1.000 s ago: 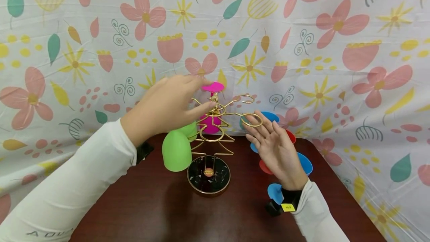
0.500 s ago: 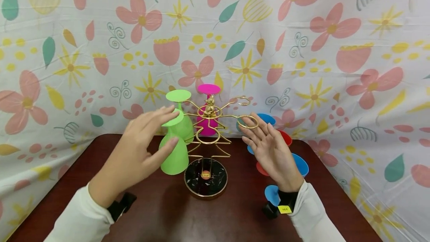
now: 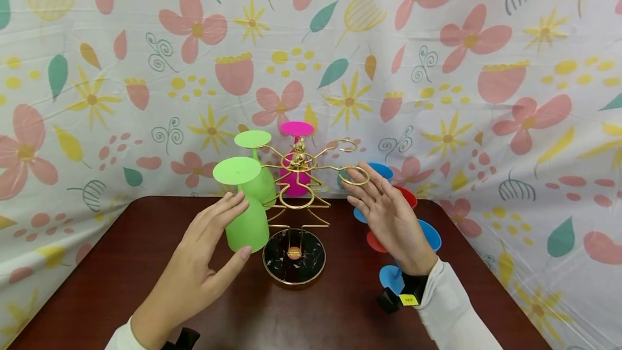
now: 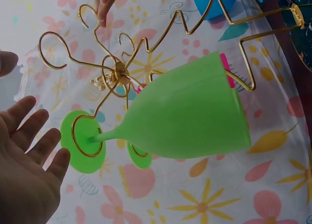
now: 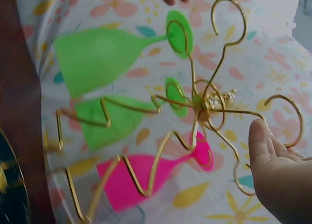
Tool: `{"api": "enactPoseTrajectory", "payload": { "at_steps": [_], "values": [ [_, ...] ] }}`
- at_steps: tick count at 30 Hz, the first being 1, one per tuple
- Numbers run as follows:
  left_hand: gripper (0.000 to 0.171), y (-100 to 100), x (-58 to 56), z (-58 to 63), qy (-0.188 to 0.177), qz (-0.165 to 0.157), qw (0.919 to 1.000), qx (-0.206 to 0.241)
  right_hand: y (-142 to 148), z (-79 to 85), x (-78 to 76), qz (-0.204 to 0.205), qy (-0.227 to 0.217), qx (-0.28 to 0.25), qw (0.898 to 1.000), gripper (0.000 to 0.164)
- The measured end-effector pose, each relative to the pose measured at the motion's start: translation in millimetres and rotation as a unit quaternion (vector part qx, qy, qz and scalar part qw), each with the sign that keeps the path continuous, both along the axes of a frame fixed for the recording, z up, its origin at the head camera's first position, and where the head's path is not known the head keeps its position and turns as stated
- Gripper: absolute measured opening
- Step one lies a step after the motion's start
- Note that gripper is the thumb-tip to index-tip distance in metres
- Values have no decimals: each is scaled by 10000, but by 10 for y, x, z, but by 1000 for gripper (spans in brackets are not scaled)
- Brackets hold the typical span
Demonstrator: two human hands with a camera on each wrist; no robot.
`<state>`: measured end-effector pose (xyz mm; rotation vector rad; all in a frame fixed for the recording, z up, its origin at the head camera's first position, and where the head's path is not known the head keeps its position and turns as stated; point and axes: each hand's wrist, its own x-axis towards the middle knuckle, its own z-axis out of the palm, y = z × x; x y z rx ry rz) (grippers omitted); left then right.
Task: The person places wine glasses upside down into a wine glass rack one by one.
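Note:
A gold wire goblet rack (image 3: 299,161) stands on a round black base (image 3: 291,261) in the head view. Two green plastic goblets (image 3: 248,228) hang upside down by their feet on its left arms; a pink goblet (image 3: 297,128) hangs at the back. My left hand (image 3: 196,271) is beside the nearer green goblet, fingers extended and thumb apart, holding nothing. In the left wrist view that goblet (image 4: 185,112) hangs from a wire loop, apart from the fingertips. My right hand (image 3: 396,226), fingers nearly straight, touches a bare looped arm (image 5: 243,112) at the rack's right.
Blue goblets (image 3: 430,235) and red goblets (image 3: 408,196) are on the right of the dark wooden table (image 3: 335,312), partly hidden behind my right hand. A floral cloth (image 3: 311,42) hangs behind the table.
My left hand has drawn back from the rack's top, left and down past the green goblet, uncovering its foot. My right hand stays at the looped arm.

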<state>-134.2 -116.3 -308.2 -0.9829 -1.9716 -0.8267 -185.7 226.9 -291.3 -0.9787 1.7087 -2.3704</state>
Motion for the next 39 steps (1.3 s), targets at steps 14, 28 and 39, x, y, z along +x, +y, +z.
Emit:
{"api": "enactPoseTrajectory", "payload": {
  "at_steps": [14,28,39],
  "values": [
    [57,32,25,-42,-15,-128,9999,-45,503,207,98,-3087,1569,6144,7089,88],
    [58,12,-29,-235,-264,-176,9991,-285,862,-40,77,-2694,985,7498,5962,96],
    [71,-66,-80,-329,-717,-100,9964,-437,903,-99,50,-2717,1066,7122,6384,78]
  ]
}}
